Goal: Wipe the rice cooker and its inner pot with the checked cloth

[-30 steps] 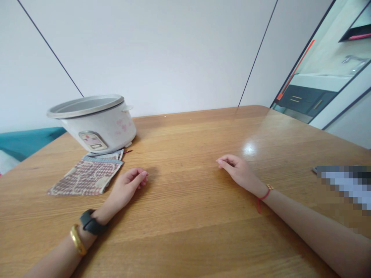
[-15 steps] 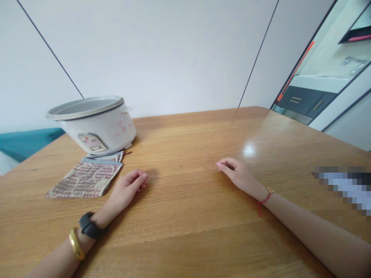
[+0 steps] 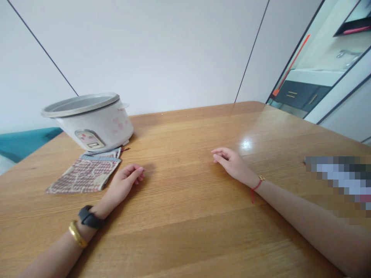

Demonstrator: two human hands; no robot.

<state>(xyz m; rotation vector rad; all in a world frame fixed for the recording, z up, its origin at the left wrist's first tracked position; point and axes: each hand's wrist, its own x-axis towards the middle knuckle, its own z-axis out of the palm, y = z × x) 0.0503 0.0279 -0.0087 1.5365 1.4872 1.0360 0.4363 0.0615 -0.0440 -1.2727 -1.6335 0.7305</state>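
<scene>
So my left hand (image 3: pixel 124 181) and right hand (image 3: pixel 232 164) lay empty on the wooden counter (image 3: pixel 179 220), each grip loosely curled and pinching nothing. The left rested just beside a folded patterned cloth (image 3: pixel 84 175). A white rice cooker (image 3: pixel 94 125) sat just past that cloth, near the counter's far left edge, well apart from my right hand.

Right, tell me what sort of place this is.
Probably a home kitchen or dining area: a white rice cooker on a wooden table, with a faucet and dark cabinets visible at right.
</scene>
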